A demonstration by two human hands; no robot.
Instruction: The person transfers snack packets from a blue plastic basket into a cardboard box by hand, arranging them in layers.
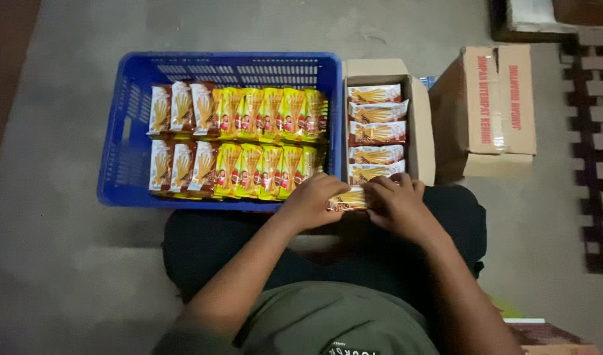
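My left hand [311, 200] and my right hand [398, 205] both grip one brown snack packet [351, 198] at the near end of an open cardboard box [419, 128]. The box holds a stack of similar brown packets [377, 131]. Left of it stands a blue plastic crate [127, 141] with two rows of upright packets, brown ones [182, 108] at the left and yellow ones [268, 115] to their right. My dark-trousered knees lie just below the crate and the box.
A closed cardboard carton [495, 108] stands right of the open box on the grey floor. A patterned mat [597, 138] lies along the right edge. Another box corner [544, 334] shows at the bottom right, and dark furniture at the top right.
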